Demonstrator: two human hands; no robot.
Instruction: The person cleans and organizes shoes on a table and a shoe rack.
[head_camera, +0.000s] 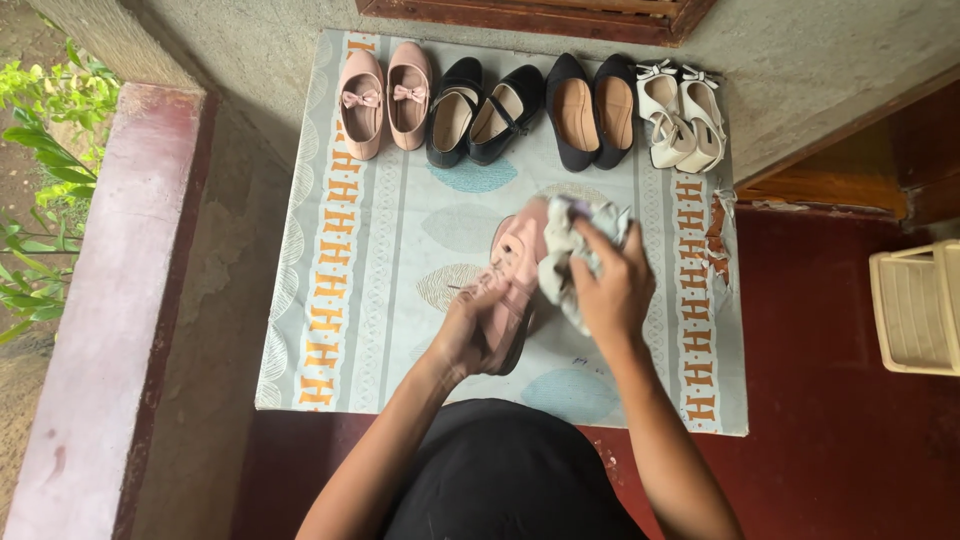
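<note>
A pink shoe (512, 275) is held just above a patterned mat (380, 260), and a pale cloth (572, 250) is pressed against its toe and side. The left hand (462, 335) grips the shoe from below near the heel, its fingers curled tight around it. The right hand (610, 290) has its fingers closed on the bunched cloth, which touches the shoe's upper. Beyond the fingers, at the far edge of the mat, four pairs stand in a neat row: pink flats (385, 98) with bows, black strap shoes (482, 110), dark flats (592, 110) and white heels (682, 118). Judging by that row, those pairs look finished and set aside, while the shoe in hand is mid-wipe; its partner is not to be seen, so at least that one seems left. To the right of the right hand, well apart, a cream plastic basket (915, 310) sits on the red floor (830, 430). To the left of the left hand runs a concrete ledge (120, 300) with green plants (45, 150) past it.
</note>
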